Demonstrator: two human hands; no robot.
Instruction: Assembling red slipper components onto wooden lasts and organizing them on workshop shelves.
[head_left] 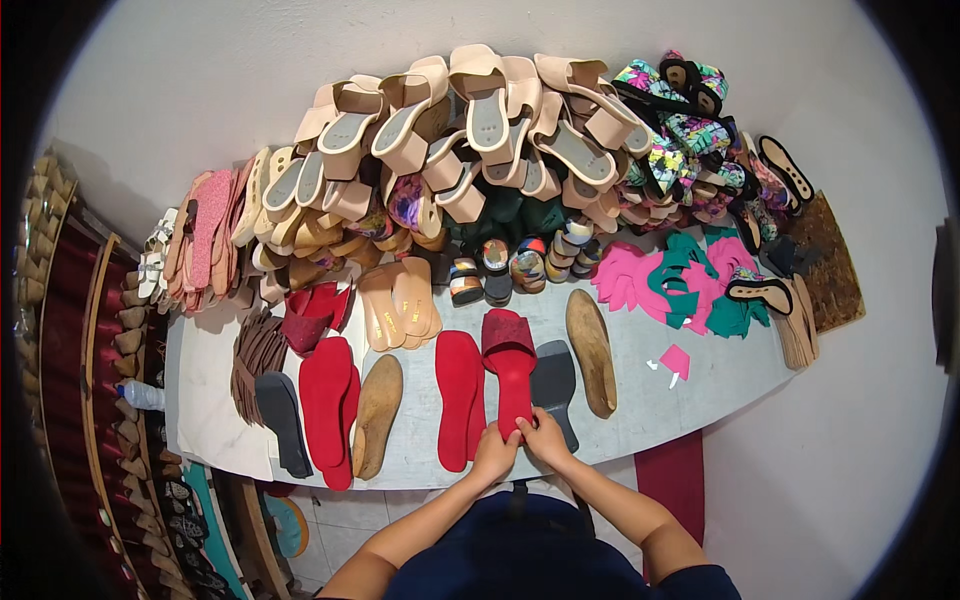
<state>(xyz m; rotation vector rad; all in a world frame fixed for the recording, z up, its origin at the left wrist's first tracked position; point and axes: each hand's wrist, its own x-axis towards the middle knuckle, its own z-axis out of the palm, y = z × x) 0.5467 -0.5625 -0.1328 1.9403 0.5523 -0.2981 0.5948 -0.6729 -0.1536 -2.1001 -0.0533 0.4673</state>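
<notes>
Near the front edge of the table, a red slide sandal (515, 390) with a darker red patterned strap points away from me. My left hand (496, 452) and my right hand (545, 440) both pinch its heel end, thumbs close together. Just right of the sandal, partly behind my right hand, lies a dark grey shoe sole (556, 385). Red insoles (458, 400), overlapping, rest to its left. A wooden shoe last (592, 350) is farther right. Another wooden last (378, 415), more red insoles (323, 395) and another grey sole (283, 420) lie leftward.
Heeled beige sandals (487, 110) are piled along the wall. Right of them are colourful patterned sandals (690, 135). Pink cutouts (630, 280) and green cutouts (685, 285) lie at right. Brown strips (260, 365), red straps (315, 315) and tan insoles (400, 305) sit left. Shelves of lasts (130, 340) stand leftmost.
</notes>
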